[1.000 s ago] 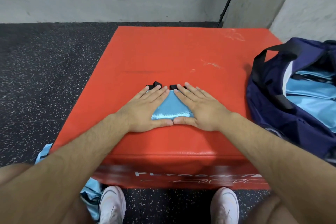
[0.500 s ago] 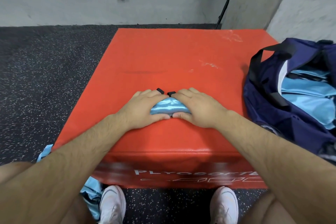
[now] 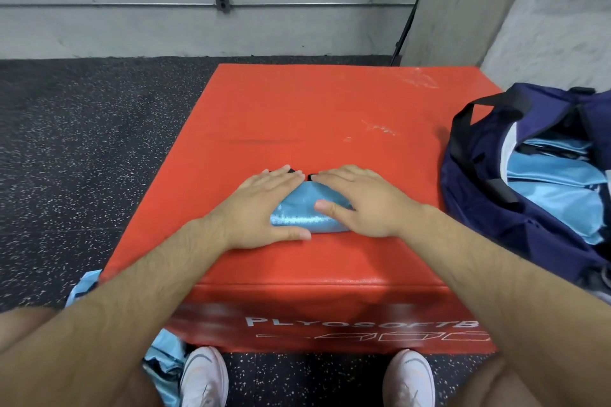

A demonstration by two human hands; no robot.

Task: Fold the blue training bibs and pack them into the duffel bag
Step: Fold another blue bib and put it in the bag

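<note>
A folded blue bib (image 3: 299, 216) is held down on the near middle of the red box (image 3: 330, 102). The left hand (image 3: 261, 208) is laid flat over its left part, fingers straight. The right hand (image 3: 363, 201) is spread over its right part, thumb on the fabric; nothing is gripped. The open duffel bag (image 3: 496, 218) is seen at the right, with packed bibs (image 3: 555, 188) inside. More blue fabric (image 3: 162, 360) is heaped on the floor, near left.

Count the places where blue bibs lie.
3: a folded bib under the left hand and right hand, a stack in the duffel bag, a heap on the floor. More may be hidden.
</note>
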